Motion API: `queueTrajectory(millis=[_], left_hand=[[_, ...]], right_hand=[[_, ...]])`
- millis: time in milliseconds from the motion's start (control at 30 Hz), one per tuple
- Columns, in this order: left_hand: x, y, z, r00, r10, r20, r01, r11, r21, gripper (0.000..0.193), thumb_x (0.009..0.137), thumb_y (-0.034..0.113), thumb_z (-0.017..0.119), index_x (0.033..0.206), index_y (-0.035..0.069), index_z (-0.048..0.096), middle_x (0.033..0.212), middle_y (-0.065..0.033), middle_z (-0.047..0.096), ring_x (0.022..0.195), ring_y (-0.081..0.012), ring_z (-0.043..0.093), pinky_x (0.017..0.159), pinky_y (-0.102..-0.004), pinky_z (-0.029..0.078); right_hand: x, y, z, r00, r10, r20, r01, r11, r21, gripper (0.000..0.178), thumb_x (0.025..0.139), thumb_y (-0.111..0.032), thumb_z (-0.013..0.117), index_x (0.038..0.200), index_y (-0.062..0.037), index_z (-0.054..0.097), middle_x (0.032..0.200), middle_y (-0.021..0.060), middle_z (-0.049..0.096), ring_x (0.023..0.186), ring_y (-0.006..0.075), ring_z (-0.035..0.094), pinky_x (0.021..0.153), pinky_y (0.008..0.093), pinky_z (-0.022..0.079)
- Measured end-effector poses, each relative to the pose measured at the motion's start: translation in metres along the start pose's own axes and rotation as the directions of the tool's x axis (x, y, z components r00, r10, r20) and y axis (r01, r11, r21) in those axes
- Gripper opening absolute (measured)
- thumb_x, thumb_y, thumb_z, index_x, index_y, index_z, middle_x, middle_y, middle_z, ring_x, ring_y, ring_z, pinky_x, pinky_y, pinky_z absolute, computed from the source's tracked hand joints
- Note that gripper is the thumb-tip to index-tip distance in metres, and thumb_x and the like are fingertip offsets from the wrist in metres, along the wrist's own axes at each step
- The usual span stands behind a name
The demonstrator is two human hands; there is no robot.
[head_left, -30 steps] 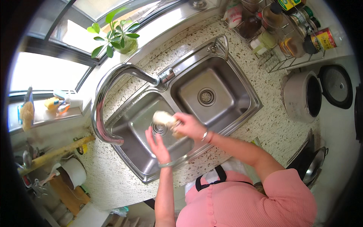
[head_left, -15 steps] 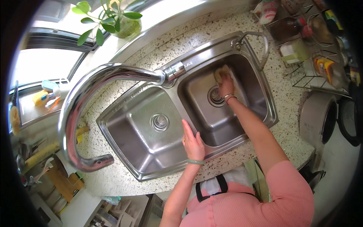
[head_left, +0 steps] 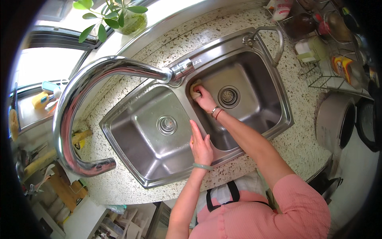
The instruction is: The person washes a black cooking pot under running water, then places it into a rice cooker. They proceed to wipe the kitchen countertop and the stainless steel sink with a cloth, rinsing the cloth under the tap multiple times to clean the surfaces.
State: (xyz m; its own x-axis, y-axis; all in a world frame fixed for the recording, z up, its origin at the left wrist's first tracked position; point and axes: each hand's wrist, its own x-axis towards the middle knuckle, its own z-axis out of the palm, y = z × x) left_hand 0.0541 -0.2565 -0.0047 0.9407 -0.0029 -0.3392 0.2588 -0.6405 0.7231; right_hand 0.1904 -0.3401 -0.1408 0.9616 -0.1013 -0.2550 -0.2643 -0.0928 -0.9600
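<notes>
A double-basin stainless steel sink is set into a speckled stone counter. My right hand reaches into the right basin, its fingers closed around a tan sponge-like pad. The pad presses against that basin's left wall near its far corner, partly covered by my fingers. To the right of the hand is the basin's round drain. My left hand rests at the divider's near end, beside the left basin, with fingers stretched out and nothing held. A green bangle circles the left wrist.
The tall chrome faucet arches over the counter left of the sink. A curved metal spout stands at the far right corner. Further right are a wire rack of bottles and a grey pot. A potted plant sits on the sill.
My right hand has moved the pad leftward across the right basin, from beyond the drain to the left wall. My left hand stays at the divider.
</notes>
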Motion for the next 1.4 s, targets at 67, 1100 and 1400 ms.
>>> queueTrajectory(millis=[67, 1100, 1400], left_hand=[[0.002, 0.001, -0.006, 0.994, -0.111, 0.025, 0.114, 0.974, -0.194, 0.069, 0.094, 0.010, 0.052, 0.151, 0.003, 0.013, 0.151, -0.0164, 0.033, 0.137, -0.0249, 0.037, 0.106, -0.0410, 0.031], [-0.120, -0.131, -0.079, 0.997, -0.073, -0.003, 0.055, 0.775, -0.629, 0.035, 0.093, 0.012, 0.055, 0.127, 0.006, 0.057, 0.123, -0.0056, 0.059, 0.111, -0.0157, 0.053, 0.097, -0.0292, 0.041], [-0.168, -0.174, -0.191, 0.899, -0.184, -0.398, -0.038, 0.872, -0.488, 0.038, 0.098, 0.015, 0.051, 0.133, 0.001, 0.047, 0.129, -0.0103, 0.052, 0.118, -0.0200, 0.049, 0.102, -0.0311, 0.038]], right_hand=[[-0.017, -0.035, -0.007, 0.994, -0.093, 0.055, 0.091, 0.995, 0.040, 0.015, 0.077, -0.003, 0.056, 0.092, -0.0017, 0.056, 0.093, 0.0131, 0.059, 0.089, 0.0291, 0.058, 0.079, 0.0354, 0.047], [-0.288, -0.113, 0.024, 0.899, -0.287, 0.330, 0.432, 0.461, -0.775, 0.014, 0.069, -0.013, 0.062, 0.083, -0.0111, 0.063, 0.093, 0.0064, 0.057, 0.092, 0.0260, 0.053, 0.083, 0.0423, 0.041], [-0.312, -0.130, 0.188, 0.848, -0.052, 0.527, 0.197, 0.955, -0.222, 0.024, 0.080, -0.019, 0.063, 0.100, -0.0053, 0.065, 0.104, 0.0095, 0.062, 0.103, 0.0307, 0.055, 0.090, 0.0412, 0.043]])
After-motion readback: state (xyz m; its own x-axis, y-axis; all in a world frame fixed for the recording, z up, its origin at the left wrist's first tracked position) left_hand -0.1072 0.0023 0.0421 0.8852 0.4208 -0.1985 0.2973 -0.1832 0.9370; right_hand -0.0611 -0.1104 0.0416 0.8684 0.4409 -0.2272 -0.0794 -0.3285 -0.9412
